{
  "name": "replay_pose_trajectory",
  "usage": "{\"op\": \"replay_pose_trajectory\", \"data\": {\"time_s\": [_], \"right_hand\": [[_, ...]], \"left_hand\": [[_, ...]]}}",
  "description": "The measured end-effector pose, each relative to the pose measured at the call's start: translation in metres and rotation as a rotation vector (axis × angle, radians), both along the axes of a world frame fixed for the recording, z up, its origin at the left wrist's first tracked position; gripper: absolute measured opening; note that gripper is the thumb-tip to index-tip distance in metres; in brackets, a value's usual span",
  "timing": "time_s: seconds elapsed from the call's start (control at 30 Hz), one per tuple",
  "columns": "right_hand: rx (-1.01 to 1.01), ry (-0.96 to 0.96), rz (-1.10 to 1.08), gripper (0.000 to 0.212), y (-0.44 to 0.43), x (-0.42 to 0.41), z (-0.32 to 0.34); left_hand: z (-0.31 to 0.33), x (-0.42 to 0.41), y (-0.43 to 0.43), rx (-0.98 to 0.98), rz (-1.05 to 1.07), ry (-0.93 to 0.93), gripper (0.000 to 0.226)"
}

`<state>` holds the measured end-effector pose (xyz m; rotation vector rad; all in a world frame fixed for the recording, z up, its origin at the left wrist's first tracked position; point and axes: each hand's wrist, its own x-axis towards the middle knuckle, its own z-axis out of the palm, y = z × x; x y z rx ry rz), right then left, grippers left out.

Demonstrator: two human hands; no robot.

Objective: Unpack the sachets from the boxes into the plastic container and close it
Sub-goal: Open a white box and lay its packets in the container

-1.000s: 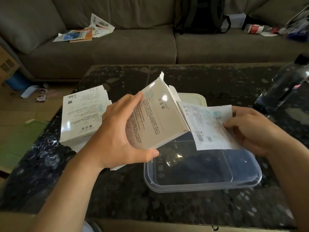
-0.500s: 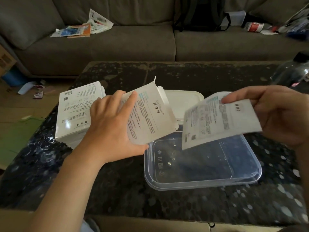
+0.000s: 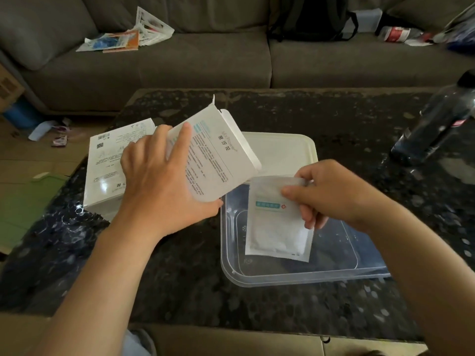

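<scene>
My left hand [image 3: 156, 186] grips an open white box [image 3: 213, 155], tilted with its flaps up, above the table left of the clear plastic container [image 3: 282, 278]. My right hand [image 3: 331, 191] pinches the top of a white sachet [image 3: 275, 227] with a teal label, which hangs down into the left half of the container. The container's white lid [image 3: 288, 152] lies flat just behind it. A stack of more white boxes [image 3: 105, 170] sits on the table behind my left hand.
The dark speckled table [image 3: 180, 278] carries a dark bottle [image 3: 437, 124] at the far right. A grey sofa [image 3: 205, 62] behind holds papers [image 3: 123, 39], a black backpack [image 3: 313, 19] and clutter. Green sheet [image 3: 23, 201] and litter lie on the floor at left.
My right hand pulled the sachet out of the box, swung it right, then turned it upright and lowered it into the container. The left hand kept holding the box.
</scene>
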<state>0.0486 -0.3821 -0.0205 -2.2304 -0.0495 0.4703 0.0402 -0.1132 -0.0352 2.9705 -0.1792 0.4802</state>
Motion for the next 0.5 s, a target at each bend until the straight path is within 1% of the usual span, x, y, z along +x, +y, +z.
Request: {"op": "replay_pose_trajectory", "data": {"time_s": [0.07, 0.1, 0.2, 0.27, 0.43, 0.5], "right_hand": [[-0.052, -0.028, -0.033, 0.012, 0.007, 0.004, -0.008], [-0.093, -0.044, -0.031, 0.014, 0.009, 0.005, -0.012], [-0.264, -0.12, 0.07, 0.039, 0.011, 0.004, -0.023], [-0.339, -0.15, 0.146, 0.052, 0.01, 0.0, -0.028], [-0.435, -0.142, 0.243, 0.061, 0.011, -0.005, -0.037], [-0.49, -0.154, 0.291, 0.068, 0.014, -0.007, -0.042]], "left_hand": [[0.0, 0.0, -0.001, -0.001, 0.0, -0.003, 0.122], [0.0, -0.001, -0.001, -0.004, -0.002, -0.002, 0.122], [-0.001, -0.001, -0.001, -0.006, -0.01, 0.001, 0.122], [-0.001, -0.001, -0.002, -0.005, -0.015, -0.002, 0.122], [-0.001, -0.004, -0.006, -0.003, -0.046, 0.006, 0.125], [-0.003, -0.005, -0.01, 0.012, -0.075, 0.011, 0.126]]}}
